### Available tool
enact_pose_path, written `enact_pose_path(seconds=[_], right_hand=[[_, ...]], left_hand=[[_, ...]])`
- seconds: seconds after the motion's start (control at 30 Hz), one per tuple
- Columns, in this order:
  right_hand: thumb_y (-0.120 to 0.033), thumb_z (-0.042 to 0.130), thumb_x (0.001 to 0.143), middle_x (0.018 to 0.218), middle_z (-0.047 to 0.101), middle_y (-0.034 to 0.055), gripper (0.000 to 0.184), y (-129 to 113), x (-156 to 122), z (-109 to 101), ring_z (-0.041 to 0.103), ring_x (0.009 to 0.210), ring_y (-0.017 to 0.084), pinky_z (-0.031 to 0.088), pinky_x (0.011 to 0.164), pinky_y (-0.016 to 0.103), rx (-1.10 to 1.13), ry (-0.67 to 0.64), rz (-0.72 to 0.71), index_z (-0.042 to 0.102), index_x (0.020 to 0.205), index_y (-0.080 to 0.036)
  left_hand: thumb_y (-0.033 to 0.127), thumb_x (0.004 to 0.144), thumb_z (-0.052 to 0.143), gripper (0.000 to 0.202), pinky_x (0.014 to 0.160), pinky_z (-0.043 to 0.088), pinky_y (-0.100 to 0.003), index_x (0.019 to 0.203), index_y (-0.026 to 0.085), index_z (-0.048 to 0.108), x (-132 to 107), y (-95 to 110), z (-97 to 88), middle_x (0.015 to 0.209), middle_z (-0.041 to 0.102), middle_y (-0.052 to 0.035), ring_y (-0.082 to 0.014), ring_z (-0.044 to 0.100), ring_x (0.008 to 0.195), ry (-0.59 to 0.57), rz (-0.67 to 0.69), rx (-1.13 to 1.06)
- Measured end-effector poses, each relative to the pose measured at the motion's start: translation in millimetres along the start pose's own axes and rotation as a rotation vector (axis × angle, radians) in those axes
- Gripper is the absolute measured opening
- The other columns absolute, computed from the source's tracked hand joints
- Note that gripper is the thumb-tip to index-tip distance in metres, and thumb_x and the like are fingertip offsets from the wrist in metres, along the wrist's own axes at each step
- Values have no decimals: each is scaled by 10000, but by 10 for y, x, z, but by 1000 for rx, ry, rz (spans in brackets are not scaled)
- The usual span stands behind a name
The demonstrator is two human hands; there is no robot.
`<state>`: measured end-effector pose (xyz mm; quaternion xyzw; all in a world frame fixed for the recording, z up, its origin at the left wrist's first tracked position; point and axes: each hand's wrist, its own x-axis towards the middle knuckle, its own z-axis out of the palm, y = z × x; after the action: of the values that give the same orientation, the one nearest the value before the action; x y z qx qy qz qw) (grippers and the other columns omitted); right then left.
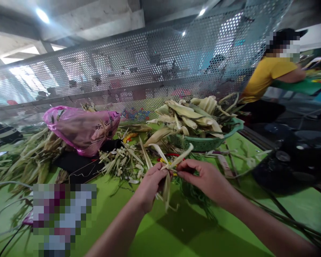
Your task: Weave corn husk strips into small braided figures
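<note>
Over the green table (176,232) my left hand (151,185) is closed on a bundle of pale dried leaf strips (167,167), whose ends hang down below my fingers. My right hand (203,176) pinches the same strips from the right, just beside the left hand. A few strip tips fan up and out above both hands. A heap of cut leaf scraps (123,160) lies just behind my hands.
A green basket (203,142) heaped with corn husks stands behind my hands. A pink plastic bag (82,128) lies at back left on more husks. A perforated metal screen (139,67) runs across the rear. A person in a yellow shirt (267,75) sits at right.
</note>
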<state>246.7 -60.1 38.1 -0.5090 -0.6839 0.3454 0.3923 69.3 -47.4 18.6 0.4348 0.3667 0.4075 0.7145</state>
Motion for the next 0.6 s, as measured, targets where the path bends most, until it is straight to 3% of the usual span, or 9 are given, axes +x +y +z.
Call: enact_pose_path(seconds=[0.1,0.2,0.33,0.5,0.6], right_hand=[[-393,684,761,883,739,37,238,31,28,3,652,846,242,492,761,340,158,-8,88,719,910,-211],[-421,711,744,915,743,46,285,34,38,13,656,893,252,494,824,361,230,-30,87,732,931,-206],[-450,699,767,999,732,56,328,23,25,55,647,976,251,477,910,370,378,-56,94,728,991,-212],[-474,723,738,882,736,58,331,87,17,106,655,867,235,502,839,358,433,89,152,734,898,-184],[-441,733,728,851,730,51,284,102,19,120,646,842,227,491,828,352,411,131,126,731,850,-183]], left_hand=[[351,776,596,188,519,234,-208,823,175,551,1,31,-11,645,463,35,-86,372,573,-47,43,159],[460,852,525,280,545,253,-213,843,181,540,27,2,-41,662,461,31,-93,392,607,-50,114,238],[471,851,550,302,564,274,-208,800,174,546,54,-62,-57,692,417,35,-85,358,619,-42,123,273],[519,800,601,354,508,228,-218,805,169,546,48,-68,-4,650,387,46,-77,300,552,-58,69,253],[521,760,646,380,563,272,-216,838,160,556,51,-57,15,700,451,32,-87,357,610,-75,110,242]])
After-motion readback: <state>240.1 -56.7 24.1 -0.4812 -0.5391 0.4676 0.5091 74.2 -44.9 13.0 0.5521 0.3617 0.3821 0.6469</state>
